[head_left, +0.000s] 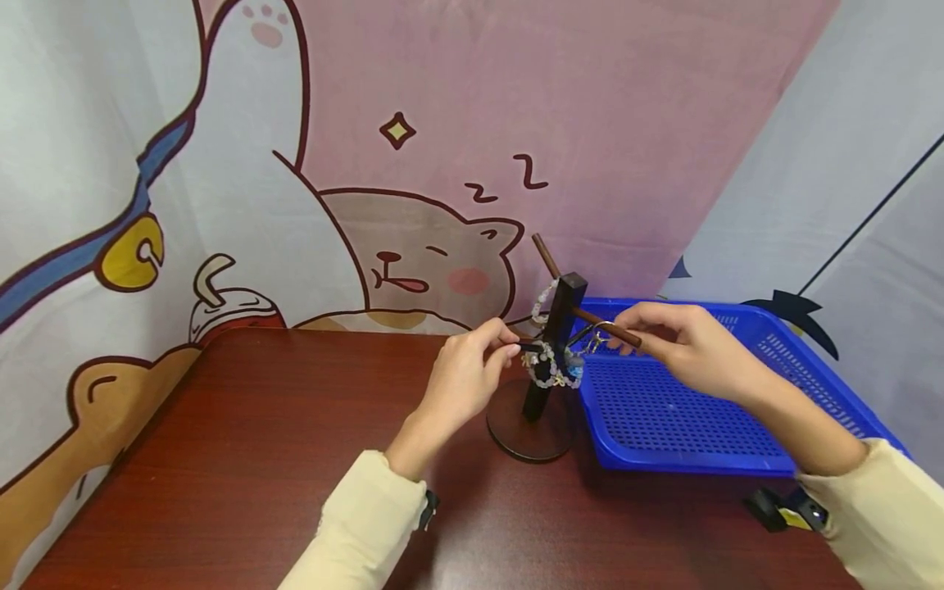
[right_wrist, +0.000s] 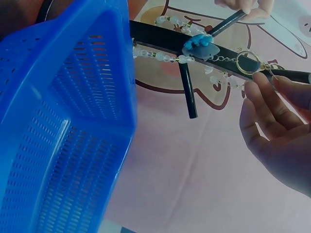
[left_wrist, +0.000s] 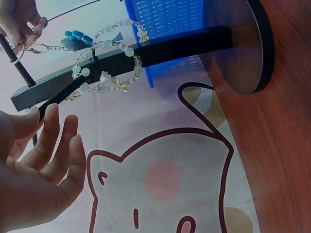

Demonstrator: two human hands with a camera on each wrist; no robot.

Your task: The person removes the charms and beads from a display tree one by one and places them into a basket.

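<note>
Left hand: The left hand (head_left: 468, 365) pinches the near end of a dark peg (left_wrist: 63, 92) between thumb and fingertip, its other fingers loosely bent.
Right hand: The right hand (head_left: 689, 348) grasps a keychain (right_wrist: 201, 47) by its ring end, thumb and fingertips at the tip of a second peg (head_left: 623, 329).
Keychain: Stretched from the right hand's fingertips toward the post, its blue charm between the two hands; its ring appears to loop the second peg.
Bracelets: Pale beaded bracelets (left_wrist: 129, 52) hang just beyond the left hand's fingertips, against the post.
Stand: The black stand (head_left: 534, 403) rises between both hands, its round base (head_left: 531, 451) below them on a reddish-brown table (head_left: 295, 459).
Basket: A blue basket (head_left: 708, 463) sits below the right hand, beside the stand.
</note>
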